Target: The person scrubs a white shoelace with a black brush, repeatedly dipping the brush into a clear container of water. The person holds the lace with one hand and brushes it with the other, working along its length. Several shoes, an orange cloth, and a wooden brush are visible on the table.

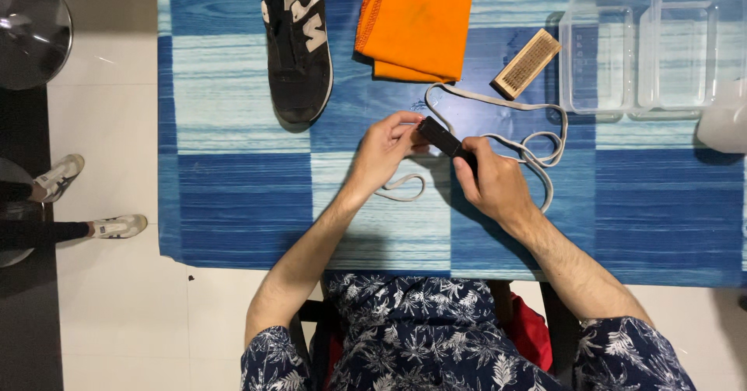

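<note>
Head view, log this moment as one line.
left hand: holds shoelace | right hand: grips dark brush | black shoe: on table

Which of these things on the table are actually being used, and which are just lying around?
In use: left hand and right hand on a small black brush; grey shoelace.

Lying about: black shoe, orange cloth, wooden brush, clear containers.
</note>
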